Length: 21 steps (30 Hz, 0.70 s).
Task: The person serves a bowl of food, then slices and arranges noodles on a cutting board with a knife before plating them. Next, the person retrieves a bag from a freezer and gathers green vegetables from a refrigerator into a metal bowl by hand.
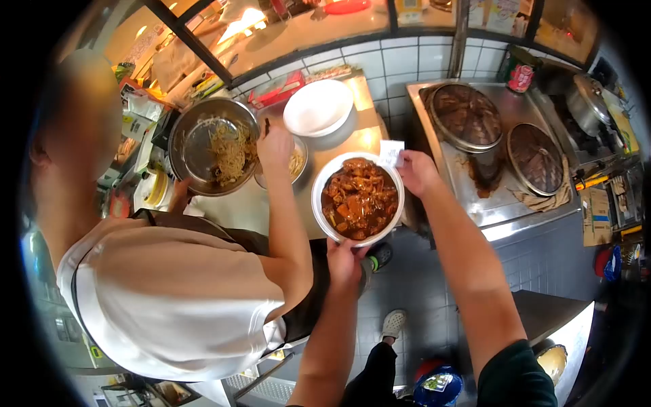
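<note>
A white bowl (317, 203) of chunky stew (359, 200) in brown sauce is held up in front of me. My left hand (346, 258) grips its near rim from below. By the bowl's upper right rim, my right hand (419, 173) pinches a small white paper slip (392, 153) that overlaps the edge. I cannot tell whether its fingers also touch the bowl. Left of the bowl, a co-worker's hand (275, 144) reaches over a smaller bowl (298, 161) of noodle-like strands, beside a large metal mixing bowl (196, 166) with more strands.
The co-worker (169, 298) stands close on my left. A white bowl (319, 108) sits on the counter (237, 210). Two round steamer lids (464, 115) rest on the metal stove top (481, 210) at right, with a red-and-green can (520, 76) behind.
</note>
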Motion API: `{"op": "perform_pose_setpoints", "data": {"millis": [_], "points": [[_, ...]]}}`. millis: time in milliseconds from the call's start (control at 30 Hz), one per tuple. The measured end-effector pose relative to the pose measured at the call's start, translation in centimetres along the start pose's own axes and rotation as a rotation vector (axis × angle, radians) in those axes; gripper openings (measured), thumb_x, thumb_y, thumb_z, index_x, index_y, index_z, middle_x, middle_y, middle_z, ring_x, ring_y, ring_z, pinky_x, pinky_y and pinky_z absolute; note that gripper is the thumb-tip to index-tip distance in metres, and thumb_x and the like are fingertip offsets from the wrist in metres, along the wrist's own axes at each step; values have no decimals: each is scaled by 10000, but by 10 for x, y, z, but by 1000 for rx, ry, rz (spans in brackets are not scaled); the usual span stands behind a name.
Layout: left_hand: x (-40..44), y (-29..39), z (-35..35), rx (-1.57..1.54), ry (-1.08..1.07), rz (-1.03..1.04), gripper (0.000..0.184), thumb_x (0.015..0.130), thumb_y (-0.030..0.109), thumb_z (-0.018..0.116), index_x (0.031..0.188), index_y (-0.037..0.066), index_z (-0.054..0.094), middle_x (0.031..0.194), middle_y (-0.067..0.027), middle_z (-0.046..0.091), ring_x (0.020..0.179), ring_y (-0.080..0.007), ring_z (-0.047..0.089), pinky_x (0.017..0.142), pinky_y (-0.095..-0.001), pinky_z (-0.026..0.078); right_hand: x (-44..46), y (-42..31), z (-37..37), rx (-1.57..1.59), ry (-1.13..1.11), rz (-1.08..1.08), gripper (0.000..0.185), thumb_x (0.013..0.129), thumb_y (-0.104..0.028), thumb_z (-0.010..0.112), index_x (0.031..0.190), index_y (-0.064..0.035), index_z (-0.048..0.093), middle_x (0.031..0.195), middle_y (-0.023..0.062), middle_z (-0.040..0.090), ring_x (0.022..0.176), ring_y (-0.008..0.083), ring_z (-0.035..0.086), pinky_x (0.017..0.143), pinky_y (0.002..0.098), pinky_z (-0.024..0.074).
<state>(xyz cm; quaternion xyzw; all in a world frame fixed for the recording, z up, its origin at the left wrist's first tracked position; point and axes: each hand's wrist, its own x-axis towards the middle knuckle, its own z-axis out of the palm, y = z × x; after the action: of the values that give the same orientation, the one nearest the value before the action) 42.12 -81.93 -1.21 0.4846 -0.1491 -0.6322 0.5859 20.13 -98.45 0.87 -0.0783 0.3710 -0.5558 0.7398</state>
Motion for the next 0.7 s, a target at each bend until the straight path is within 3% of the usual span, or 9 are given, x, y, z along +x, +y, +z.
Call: {"op": "perform_pose_setpoints", "data": {"millis": [67, 100, 233, 267, 300, 367, 533, 567, 700], "points": [[6, 5, -5, -39, 41, -2, 620, 813, -61, 509, 1414, 76, 441, 1241, -143, 636, 1018, -310, 708, 781, -426, 658, 15, 10, 9, 4, 112, -76, 273, 1031, -122, 450, 1218, 61, 523, 1164, 218, 639, 1020, 302, 655, 821, 414, 552], [9, 7, -8, -59, 61, -3, 628, 805, -56, 511, 1414, 78, 446, 1244, -143, 635, 1019, -314, 707, 781, -434, 658, 25, 10, 5, -36, 113, -133, 272, 1023, -135, 494, 1225, 33, 564, 1088, 168, 663, 1031, 286, 668, 805, 396, 547], [12, 12, -13, -102, 70, -53, 650, 783, -60, 513, 1418, 65, 461, 1271, -169, 623, 1040, -312, 706, 780, -422, 668, 71, 23, -31, -715, 513, -513, 215, 922, -197, 665, 994, -11, 745, 856, 112, 740, 828, 247, 722, 746, 377, 545], [13, 16, -12, -109, 78, -67, 647, 786, -57, 511, 1419, 61, 459, 1282, -173, 617, 1047, -320, 702, 787, -423, 668, 81, 29, -39, -932, 579, -668, 206, 890, -222, 683, 975, -55, 769, 884, 156, 748, 838, 301, 729, 764, 397, 556], [13, 21, -10, -115, 89, -75, 643, 789, -54, 510, 1420, 58, 457, 1292, -177, 610, 1055, -328, 699, 793, -423, 667, 65, 22, -25, -1217, 601, -644, 208, 883, -231, 686, 1004, -82, 768, 949, 175, 738, 909, 351, 713, 811, 418, 558], [11, 22, -7, -120, 81, -84, 629, 808, -44, 507, 1426, 53, 445, 1311, -185, 596, 1084, -345, 685, 831, -442, 656, 70, 33, -25, -1345, 518, -617, 211, 882, -245, 688, 993, -84, 765, 969, 175, 738, 931, 363, 706, 834, 427, 559], [21, 19, -8, -121, 61, -80, 610, 837, -47, 504, 1432, 53, 421, 1322, -190, 582, 1079, -348, 681, 859, -463, 643, 67, 43, -8, -1412, 276, -484, 241, 848, -289, 738, 961, -79, 767, 981, 171, 744, 944, 352, 711, 856, 418, 555], [22, 17, -9, -119, 64, -75, 600, 844, -46, 511, 1428, 60, 424, 1316, -185, 583, 1087, -345, 678, 868, -466, 638, 68, 42, -10, -1397, 203, -539, 249, 876, -277, 709, 1004, -74, 774, 948, 165, 751, 914, 325, 725, 838, 396, 554], [30, 5, -12, -109, 92, -65, 559, 870, -43, 537, 1407, 81, 440, 1293, -169, 589, 1121, -334, 662, 902, -482, 620, 52, 15, -13, -1195, -2, -217, 291, 976, -225, 592, 1110, -17, 746, 819, 124, 730, 719, 199, 709, 674, 341, 546]]}}
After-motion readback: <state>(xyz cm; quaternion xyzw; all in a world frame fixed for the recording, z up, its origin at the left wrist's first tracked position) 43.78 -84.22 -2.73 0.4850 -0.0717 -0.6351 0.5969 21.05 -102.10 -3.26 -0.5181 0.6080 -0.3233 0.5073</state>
